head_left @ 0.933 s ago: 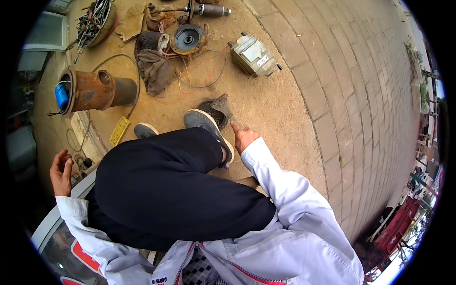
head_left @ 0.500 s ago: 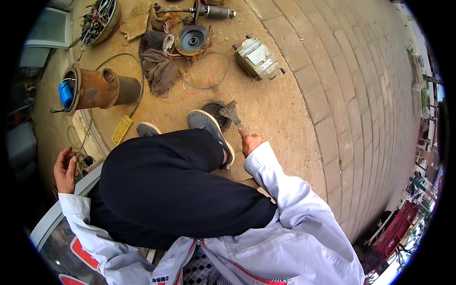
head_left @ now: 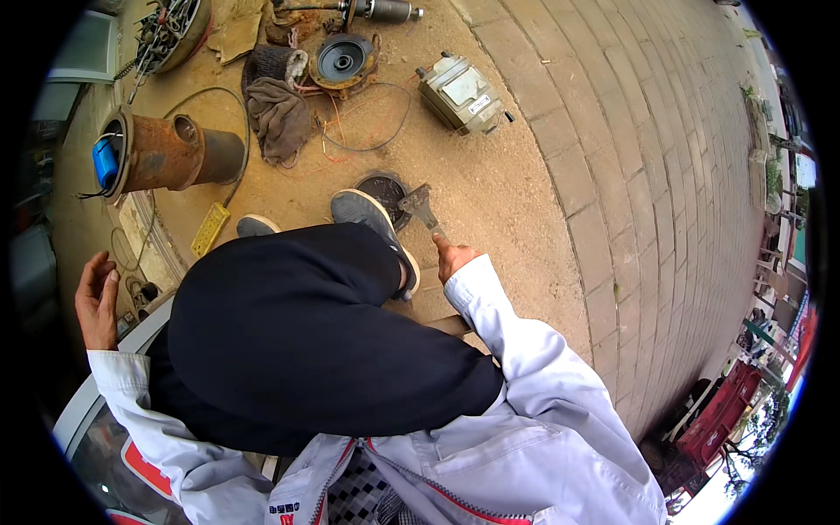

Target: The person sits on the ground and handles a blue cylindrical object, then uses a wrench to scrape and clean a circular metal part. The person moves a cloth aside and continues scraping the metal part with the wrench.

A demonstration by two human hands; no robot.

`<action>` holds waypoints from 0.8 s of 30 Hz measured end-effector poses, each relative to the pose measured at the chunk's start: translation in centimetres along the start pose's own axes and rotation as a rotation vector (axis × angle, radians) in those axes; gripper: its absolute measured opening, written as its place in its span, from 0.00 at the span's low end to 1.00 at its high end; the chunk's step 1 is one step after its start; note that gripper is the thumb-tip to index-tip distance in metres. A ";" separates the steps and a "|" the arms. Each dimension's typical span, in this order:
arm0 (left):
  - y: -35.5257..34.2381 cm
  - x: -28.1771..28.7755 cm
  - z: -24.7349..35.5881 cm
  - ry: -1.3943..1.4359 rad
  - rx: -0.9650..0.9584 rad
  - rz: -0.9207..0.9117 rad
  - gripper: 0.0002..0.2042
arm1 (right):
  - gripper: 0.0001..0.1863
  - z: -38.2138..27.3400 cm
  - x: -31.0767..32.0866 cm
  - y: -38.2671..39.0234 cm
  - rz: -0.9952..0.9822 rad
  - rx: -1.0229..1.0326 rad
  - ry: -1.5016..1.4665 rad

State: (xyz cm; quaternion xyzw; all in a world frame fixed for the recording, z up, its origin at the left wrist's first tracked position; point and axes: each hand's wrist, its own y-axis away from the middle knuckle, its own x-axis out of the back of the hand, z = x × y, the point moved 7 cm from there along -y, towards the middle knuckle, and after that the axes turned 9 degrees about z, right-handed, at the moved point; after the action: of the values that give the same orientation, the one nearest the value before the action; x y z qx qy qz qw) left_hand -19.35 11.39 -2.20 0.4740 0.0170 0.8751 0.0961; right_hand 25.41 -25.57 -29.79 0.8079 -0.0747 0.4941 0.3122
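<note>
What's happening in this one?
A person's right hand grips a flat scraper, its blade at the edge of a dark round pan on the ground beside a shoe; whether they touch is unclear. The left hand is off to the side, apparently holding nothing. Beyond lie a rusty cylinder, a brown rag and a boxy metal unit.

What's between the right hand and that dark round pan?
A metal scraper: the right hand grips it, and in the head view its wide end overlaps the pan.
</note>
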 end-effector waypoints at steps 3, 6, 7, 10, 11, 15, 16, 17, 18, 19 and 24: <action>0.4 0.1 0.3 0.010 -0.013 -0.027 0.20 | 0.22 -0.1 0.5 0.2 -0.030 -0.011 -0.020; 0.2 -1.0 -0.8 -0.070 0.002 -0.069 0.20 | 0.27 0.3 0.8 0.8 -0.145 -0.085 -0.020; -0.2 -0.8 -0.7 -0.037 -0.004 -0.031 0.20 | 0.27 -0.2 1.2 0.0 -0.108 -0.077 -0.032; 0.3 0.3 0.7 0.006 -0.007 0.015 0.20 | 0.27 -2.0 1.3 -1.7 -0.060 -0.027 -0.049; 0.2 0.0 0.2 -0.007 -0.005 0.000 0.20 | 0.25 -1.7 1.1 -1.6 -0.056 -0.036 -0.037; 0.2 -0.4 -1.7 -0.057 0.019 -0.029 0.21 | 0.23 -0.9 0.7 -0.7 -0.104 -0.051 0.041; -0.2 -0.3 -1.6 -0.023 0.014 -0.001 0.21 | 0.25 -1.5 1.0 -1.7 -0.065 -0.022 0.025; -0.1 0.0 -1.6 -0.003 0.018 0.018 0.21 | 0.27 -2.5 1.0 -2.2 -0.044 0.006 0.003; 0.3 0.0 0.6 -0.001 -0.005 0.050 0.20 | 0.23 -4.0 1.7 -4.0 0.009 0.031 -0.029; 0.8 0.3 0.5 -0.038 0.009 0.026 0.20 | 0.23 -4.4 1.3 -3.6 -0.026 0.011 -0.053; 0.3 0.0 -1.7 -0.037 0.014 0.000 0.20 | 0.24 -1.9 1.3 -1.2 -0.007 -0.062 -0.020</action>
State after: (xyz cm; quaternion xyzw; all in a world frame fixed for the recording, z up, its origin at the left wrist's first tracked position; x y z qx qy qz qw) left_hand -20.83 11.21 -3.14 0.4907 0.0215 0.8661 0.0931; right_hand 25.13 -23.26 -28.63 0.8031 -0.0904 0.4823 0.3381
